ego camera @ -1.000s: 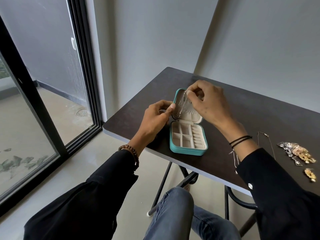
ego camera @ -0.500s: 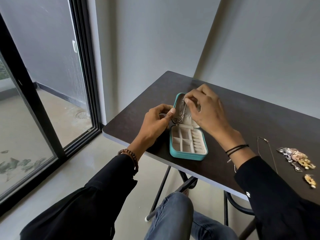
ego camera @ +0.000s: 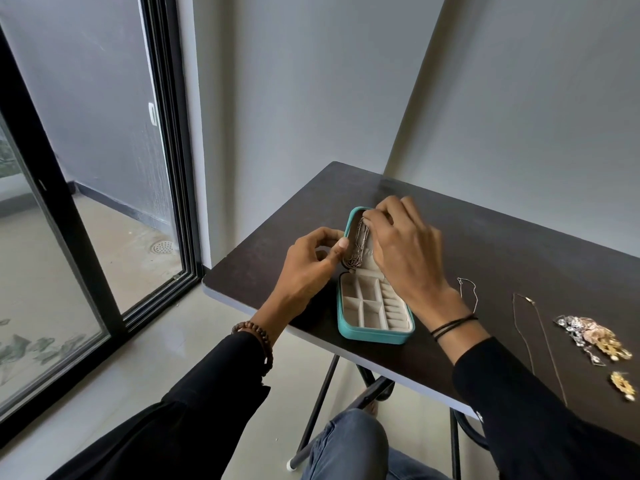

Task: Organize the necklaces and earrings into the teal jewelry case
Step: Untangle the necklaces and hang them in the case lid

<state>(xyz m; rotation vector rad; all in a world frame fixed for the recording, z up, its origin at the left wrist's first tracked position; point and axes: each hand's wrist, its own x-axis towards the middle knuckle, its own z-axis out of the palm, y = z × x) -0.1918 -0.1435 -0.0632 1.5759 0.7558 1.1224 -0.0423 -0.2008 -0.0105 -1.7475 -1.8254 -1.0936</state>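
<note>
Teal jewelry case sits open on the dark desk, close to the desk's near edge. The base lies flat, with beige lining, square compartments on its left half and ribbed slots on its right half. The lid stands upright at the far end of the case.

Silver necklace hangs in doubled strands down the inside of the lid, its lower end bunched just above the hinge.

Left hand is just left of the case, fingers curled, thumb tip pressed on the lid's left edge, gripping it. Right hand reaches over the case from its right, fingers curled, fingertips pinching the top of the necklace at the lid's upper rim. The palm covers the right half of the lid.

Brown bead bracelet is on the left wrist, black cords are on the right wrist, and both sleeves are black.

Right of the case on the desk:
- 1 short thin chain, near the right wrist.
- 1 long thin necklace, farther right, laid out in a long loop.
- A pile of silver and gold earrings, farther right again, well apart from the case.
- 1 gold earring, alone, nearer the camera than the pile.

Left of the case, off the desk, is a black-framed sliding glass door. Below the case, a knee in jeans shows under the desk edge.
</note>
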